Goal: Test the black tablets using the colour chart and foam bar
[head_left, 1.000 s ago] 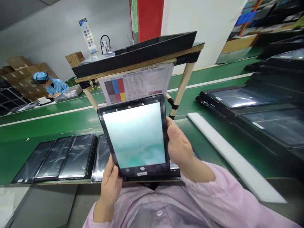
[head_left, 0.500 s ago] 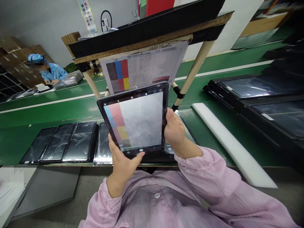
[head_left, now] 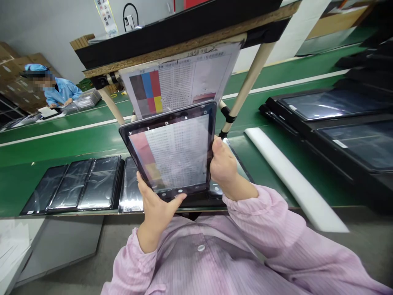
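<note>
I hold a black tablet (head_left: 172, 151) upright in front of me with both hands. Its lit screen shows a camera picture of the colour chart sheet (head_left: 181, 80) that hangs from the shelf above. My left hand (head_left: 156, 209) grips the tablet's lower edge, thumb lying on the bottom bezel. My right hand (head_left: 223, 168) is closed on the tablet's right edge. Pink sleeves cover both arms.
A row of dark tablets (head_left: 76, 184) lies on the green conveyor belt (head_left: 61, 143) below. A white foam strip (head_left: 291, 176) runs diagonally on the right, beside black trays of screens (head_left: 337, 106). A co-worker in blue (head_left: 53, 88) sits far left. The shelf's tube leg (head_left: 245, 86) stands behind the tablet.
The tablet screen went from a blank pale teal to showing the colour chart. My left thumb moved onto the bottom bezel. The tablet rose slightly toward the sheet.
</note>
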{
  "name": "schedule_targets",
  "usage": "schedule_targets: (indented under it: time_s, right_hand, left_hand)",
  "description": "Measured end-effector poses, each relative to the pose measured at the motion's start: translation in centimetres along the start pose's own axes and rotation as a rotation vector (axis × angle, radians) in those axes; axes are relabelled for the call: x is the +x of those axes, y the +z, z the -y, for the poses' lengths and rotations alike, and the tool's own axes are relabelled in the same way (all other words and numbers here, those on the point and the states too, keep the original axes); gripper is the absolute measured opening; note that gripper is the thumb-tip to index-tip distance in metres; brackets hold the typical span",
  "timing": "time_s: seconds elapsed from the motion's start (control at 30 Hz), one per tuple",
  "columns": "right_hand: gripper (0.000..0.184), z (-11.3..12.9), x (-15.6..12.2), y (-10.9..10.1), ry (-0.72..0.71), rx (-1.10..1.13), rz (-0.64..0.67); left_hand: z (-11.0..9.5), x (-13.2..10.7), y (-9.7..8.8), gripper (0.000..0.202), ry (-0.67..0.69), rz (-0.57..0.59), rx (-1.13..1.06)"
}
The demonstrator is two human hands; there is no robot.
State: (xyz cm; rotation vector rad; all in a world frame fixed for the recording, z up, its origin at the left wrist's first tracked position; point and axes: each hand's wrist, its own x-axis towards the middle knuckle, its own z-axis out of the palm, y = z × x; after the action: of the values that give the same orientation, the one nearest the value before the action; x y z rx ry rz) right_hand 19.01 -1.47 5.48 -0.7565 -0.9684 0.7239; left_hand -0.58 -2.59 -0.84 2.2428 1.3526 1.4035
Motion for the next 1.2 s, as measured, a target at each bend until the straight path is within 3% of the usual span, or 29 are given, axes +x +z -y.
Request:
schedule_targets:
  time_s: [0.33, 0.4, 0.53, 0.67, 0.8, 0.93, 1.1, 1.2]
  right_hand:
    - [0.055, 0.2, 0.2, 0.2, 0.026, -0.035, -0.003]
    - [0.059, 0.2, 0.2, 0.2, 0.031, -0.061, -0.006]
    - [0.061, 0.9, -0.4, 0.1, 0.018, -0.094, 0.065]
    - [0.062, 2.4, -1.0, -0.3, -0.111, -0.262, 0.237]
    - [0.069, 3.7, -0.8, -1.2, -0.139, -0.428, 0.379]
    - [0.08, 4.0, -0.7, -2.0, -0.112, -0.584, 0.388]
    - [0.08, 3.0, -1.3, -2.8, 0.008, -0.689, 0.383]
    - [0.085, 1.9, -1.1, -4.8, 0.035, -0.704, 0.386]
  left_hand:
    - [0.2, -0.1, 0.0, 0.137, -0.062, 0.006, -0.101]
    - [0.6, 0.0, -0.3, 0.125, -0.109, 0.026, -0.23]
    - [1.7, 0.9, -1.1, 0.073, -0.406, -0.008, -0.809]
    - [1.6, 1.5, -1.6, 0.053, -0.751, 0.016, -1.146]
    - [0.9, 1.1, -1.6, 0.053, -0.852, 0.014, -1.216]
    - [0.5, 0.8, -1.6, 0.058, -0.876, 0.033, -1.238]
    - [0.1, 0.3, -1.7, 0.057, -0.962, 0.01, -1.187]
    - [-0.2, 0.4, -1.6, 0.054, -1.05, -0.004, -1.133]
